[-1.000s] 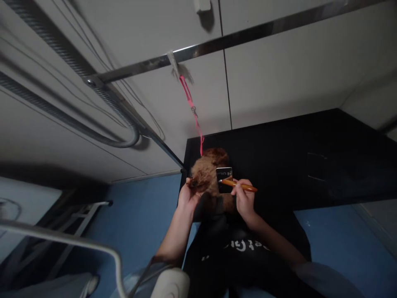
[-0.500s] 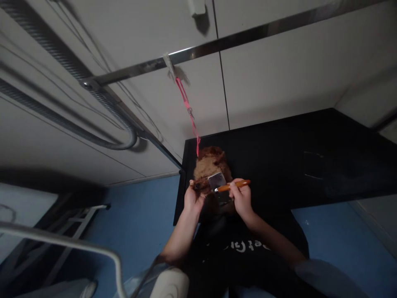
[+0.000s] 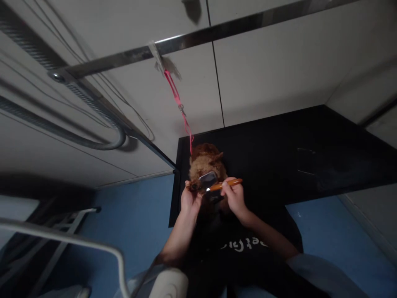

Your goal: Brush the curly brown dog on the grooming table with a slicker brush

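A small dog (image 3: 206, 162) with curly brown fur is at the left end of the black table (image 3: 263, 153), close to my body. My left hand (image 3: 190, 202) has its fingers closed on darker fur at the dog's near side, seemingly its muzzle; the exact part is hard to make out. In my right hand (image 3: 235, 194) is a slicker brush (image 3: 229, 184) with an orange wooden handle, gripped between thumb and fingers. Its flat rectangular head lies against the fur beside my left hand, bristles hidden underneath. A pink leash (image 3: 186, 124) runs from above down to the dog.
Overhead, a metal bar (image 3: 186, 42) carries the leash, joined to an upright post at the left. A grey corrugated hose (image 3: 102, 145) loops beside it. A white bent tube (image 3: 77, 240) crosses the lower left, over blue floor (image 3: 133, 215). A pale wall stands behind the table.
The whole view has shifted, so things appear further left. The dog's head looks slightly turned. Both hands keep their holds, and the brush stays against the fur.
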Available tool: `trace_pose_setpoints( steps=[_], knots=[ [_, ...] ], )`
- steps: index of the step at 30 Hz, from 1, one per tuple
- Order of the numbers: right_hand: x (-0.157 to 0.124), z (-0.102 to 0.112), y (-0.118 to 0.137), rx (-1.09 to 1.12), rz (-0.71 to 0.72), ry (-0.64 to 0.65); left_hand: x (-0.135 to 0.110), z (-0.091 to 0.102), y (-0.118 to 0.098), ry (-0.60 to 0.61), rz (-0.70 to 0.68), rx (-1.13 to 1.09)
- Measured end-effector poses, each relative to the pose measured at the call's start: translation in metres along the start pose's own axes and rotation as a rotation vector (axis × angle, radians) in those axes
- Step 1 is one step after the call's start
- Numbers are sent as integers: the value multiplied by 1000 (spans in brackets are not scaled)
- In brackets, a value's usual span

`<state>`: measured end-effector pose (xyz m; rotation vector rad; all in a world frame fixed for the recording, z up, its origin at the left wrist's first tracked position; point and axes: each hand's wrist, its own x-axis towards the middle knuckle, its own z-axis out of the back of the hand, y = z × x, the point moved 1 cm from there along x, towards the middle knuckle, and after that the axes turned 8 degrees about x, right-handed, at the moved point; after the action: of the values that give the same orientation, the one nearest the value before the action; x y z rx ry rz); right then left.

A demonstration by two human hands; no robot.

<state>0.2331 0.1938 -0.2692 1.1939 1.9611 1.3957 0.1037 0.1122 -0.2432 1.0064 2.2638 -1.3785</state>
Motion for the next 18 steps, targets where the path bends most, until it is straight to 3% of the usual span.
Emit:
trace_pose_setpoints(
  steps=[3, 7, 10, 11, 14, 18],
  knots=[
    [5, 5, -8, -5, 104, -144, 1, 2, -4, 10, 90, -5],
    [13, -1, -17, 83, 83, 40, 3, 7, -11, -14, 66, -24],
    [18, -4, -19, 100, 155, -120, 6, 14, -14, -10, 96, -10],
    [19, -5, -19, 95, 168, -124, 8, 17, -15, -15, 109, -10],
    [23, -10, -21, 87, 73, 60, 11, 24, -16, -24, 122, -22],
    [42, -10, -19, 113, 58, -45, 8, 26, -14, -40, 123, -22]
  ],
)
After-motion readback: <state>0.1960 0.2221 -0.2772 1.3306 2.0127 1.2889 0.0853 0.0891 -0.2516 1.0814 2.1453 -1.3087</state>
